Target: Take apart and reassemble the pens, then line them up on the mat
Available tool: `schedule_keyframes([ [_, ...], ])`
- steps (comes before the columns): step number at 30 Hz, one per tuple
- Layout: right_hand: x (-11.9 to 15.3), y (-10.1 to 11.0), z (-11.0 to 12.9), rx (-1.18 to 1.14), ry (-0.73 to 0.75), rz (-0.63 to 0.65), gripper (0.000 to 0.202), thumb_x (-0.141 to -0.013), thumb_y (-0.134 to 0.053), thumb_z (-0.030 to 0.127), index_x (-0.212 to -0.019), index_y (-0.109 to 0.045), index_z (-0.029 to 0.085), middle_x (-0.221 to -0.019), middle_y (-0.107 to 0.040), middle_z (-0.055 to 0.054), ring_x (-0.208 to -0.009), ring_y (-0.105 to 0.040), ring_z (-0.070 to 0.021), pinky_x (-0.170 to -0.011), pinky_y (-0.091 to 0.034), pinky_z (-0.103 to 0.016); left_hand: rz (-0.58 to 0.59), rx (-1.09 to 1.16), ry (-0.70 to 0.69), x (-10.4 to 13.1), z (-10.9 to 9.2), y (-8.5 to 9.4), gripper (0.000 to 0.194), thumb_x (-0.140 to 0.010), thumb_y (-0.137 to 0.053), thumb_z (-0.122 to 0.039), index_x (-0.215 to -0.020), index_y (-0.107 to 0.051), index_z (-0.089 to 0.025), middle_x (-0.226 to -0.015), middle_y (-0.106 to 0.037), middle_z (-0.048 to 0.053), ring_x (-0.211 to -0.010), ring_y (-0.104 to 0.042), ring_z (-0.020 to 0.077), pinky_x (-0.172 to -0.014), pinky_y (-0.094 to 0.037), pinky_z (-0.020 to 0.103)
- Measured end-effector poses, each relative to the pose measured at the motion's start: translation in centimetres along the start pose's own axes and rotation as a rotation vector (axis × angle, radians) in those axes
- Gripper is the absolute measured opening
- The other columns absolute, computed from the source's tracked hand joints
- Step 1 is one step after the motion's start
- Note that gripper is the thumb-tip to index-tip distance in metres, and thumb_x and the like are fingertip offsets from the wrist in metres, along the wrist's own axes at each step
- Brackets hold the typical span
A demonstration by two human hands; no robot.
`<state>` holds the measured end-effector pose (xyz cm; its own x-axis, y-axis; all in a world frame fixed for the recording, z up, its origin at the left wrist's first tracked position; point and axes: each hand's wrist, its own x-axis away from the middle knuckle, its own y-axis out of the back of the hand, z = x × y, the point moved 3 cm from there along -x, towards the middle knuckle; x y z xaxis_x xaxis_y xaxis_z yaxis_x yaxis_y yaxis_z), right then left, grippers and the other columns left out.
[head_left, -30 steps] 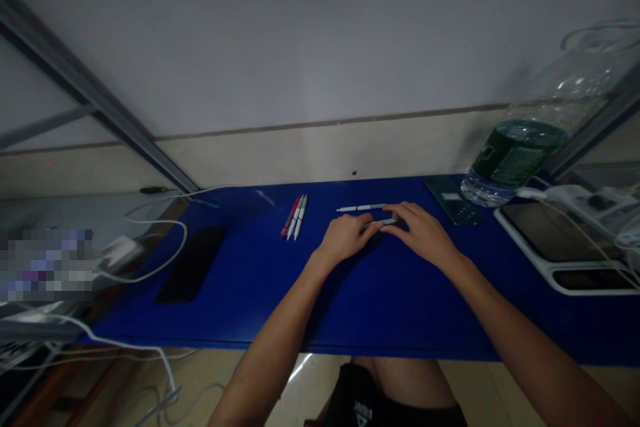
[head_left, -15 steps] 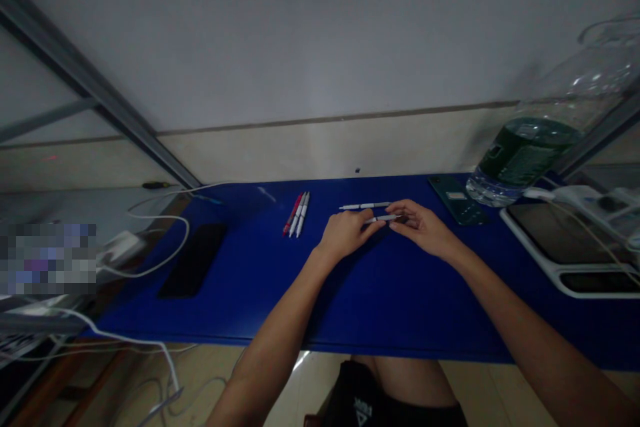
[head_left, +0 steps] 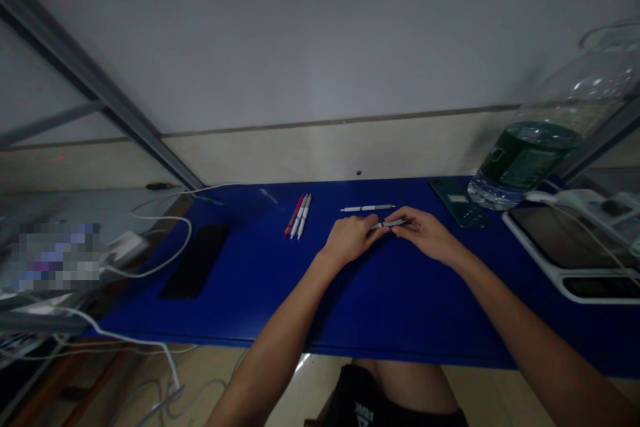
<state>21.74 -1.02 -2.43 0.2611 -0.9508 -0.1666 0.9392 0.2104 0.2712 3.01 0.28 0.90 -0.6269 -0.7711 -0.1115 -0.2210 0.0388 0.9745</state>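
Blue table (head_left: pixel 380 307) across the whole width, pushed against a pale wall. Far right, large clear water bottle (head_left: pixel 530 157) with dark green label, lying tilted, and just beside it a white tray (head_left: pixel 545 260) with cables over it. Far left, white cables (head_left: pixel 165 240) looping onto the tabletop, near a black phone (head_left: pixel 195 260) lying flat. Dark green card-like object (head_left: pixel 457 203) flat on the blue surface, close to the bottle. Mid-table, toward the wall, three pens (head_left: pixel 299 215) side by side, touching, red one outermost on the left. Right of those, well apart, single white pen (head_left: pixel 367 208) lying alone, crosswise. Just in front of that, both hands meeting low over the tabletop: left hand (head_left: pixel 350 239) curled, fingertips pinched on one end of a thin grey pen (head_left: pixel 389 223); right hand (head_left: pixel 425 235) closed on the other end. Grey pen held level between the two, crosswise, bare only in the short stretch between the fingers.
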Motion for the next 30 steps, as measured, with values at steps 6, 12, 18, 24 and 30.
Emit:
schedule_keyframes([
  [6,0.1,-0.1,0.1,-0.035,-0.046,0.079,0.037,-0.092,-0.061,0.044,-0.123,-0.063,0.022,-0.094,-0.074,-0.007,-0.079,-0.070,-0.0196,-0.067,-0.056,-0.033,-0.012,0.019,-0.005,0.1,-0.3,0.3,0.044,-0.104,-0.035,-0.055,-0.107,-0.064,-0.021,-0.095,-0.074,0.008,-0.085,-0.071,0.0230,-0.069,-0.048,0.028],
  [12,0.2,-0.1,0.6,0.033,-0.063,0.040,0.037,-0.098,-0.050,0.051,-0.091,-0.068,0.019,-0.066,-0.065,-0.002,-0.059,-0.060,-0.0160,-0.058,-0.050,-0.030,0.012,0.025,-0.041,0.2,-0.8,0.2,0.047,-0.104,-0.032,-0.056,-0.110,-0.064,-0.022,-0.094,-0.074,0.008,-0.084,-0.071,0.0237,-0.069,-0.048,0.029],
  [18,0.4,0.3,0.9,0.089,0.035,-0.075,0.029,-0.089,-0.065,0.043,-0.111,-0.064,0.024,-0.105,-0.070,-0.007,-0.089,-0.068,-0.0209,-0.076,-0.056,-0.035,-0.008,0.037,-0.050,0.2,-0.5,0.3,0.042,-0.106,-0.028,-0.051,-0.124,-0.059,-0.027,-0.101,-0.073,0.005,-0.089,-0.071,0.0225,-0.071,-0.049,0.028],
  [24,0.4,0.0,0.3,0.106,-0.065,-0.056,0.036,-0.096,-0.052,0.054,-0.097,-0.066,0.021,-0.080,-0.072,-0.006,-0.067,-0.067,-0.0185,-0.061,-0.053,-0.032,-0.036,-0.032,-0.078,0.0,-0.7,-0.1,0.034,-0.106,-0.035,-0.044,-0.120,-0.058,-0.024,-0.106,-0.070,0.007,-0.092,-0.069,0.0209,-0.074,-0.050,0.028],
  [30,0.1,-0.3,0.6,0.034,-0.097,0.013,0.037,-0.094,-0.055,0.052,-0.080,-0.066,0.019,-0.068,-0.069,-0.004,-0.059,-0.064,-0.0162,-0.059,-0.050,-0.031,-0.048,-0.051,-0.155,-0.2,-1.2,-0.8,0.028,-0.107,-0.035,-0.033,-0.108,-0.058,-0.016,-0.107,-0.067,0.009,-0.099,-0.066,0.0210,-0.084,-0.051,0.032],
])
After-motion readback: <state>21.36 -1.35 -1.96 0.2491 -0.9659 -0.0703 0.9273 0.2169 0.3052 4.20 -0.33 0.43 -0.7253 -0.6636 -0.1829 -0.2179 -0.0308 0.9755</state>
